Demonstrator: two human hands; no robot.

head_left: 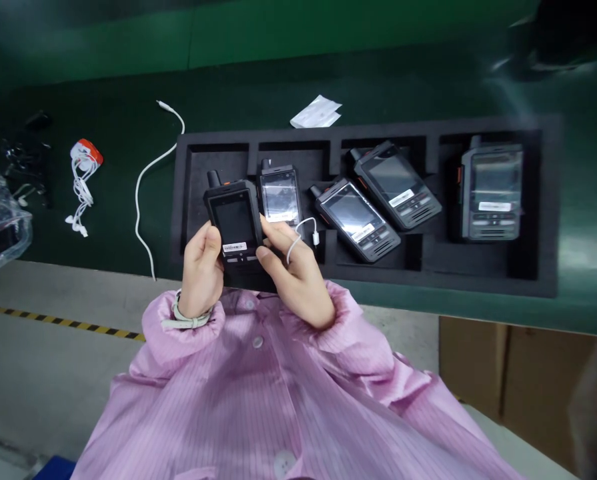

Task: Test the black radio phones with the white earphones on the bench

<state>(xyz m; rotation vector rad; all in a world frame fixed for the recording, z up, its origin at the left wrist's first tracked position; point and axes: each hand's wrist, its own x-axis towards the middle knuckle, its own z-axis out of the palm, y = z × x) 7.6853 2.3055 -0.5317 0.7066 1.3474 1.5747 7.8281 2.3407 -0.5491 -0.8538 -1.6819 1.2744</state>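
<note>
A black handheld radio [235,217] with a dark screen, a stubby antenna and a white barcode label is held up over the left end of the foam tray. My left hand [201,263] grips its left side, thumb along the edge. On its other side, my right hand [298,273] closes round the lower right edge. A short white cable [299,230] loops out from between my right fingers, its plug [315,238] hanging free. Just behind lies a second radio [280,193], its lower part hidden by my right hand.
The black foam tray [488,283] holds more radios: two tilted ones [358,220] [398,183] and an upright one [495,193] at right. A white cable [141,180], an earphone bundle [82,187] and a plastic bag [1,220] lie left. Clear film [316,112] sits behind.
</note>
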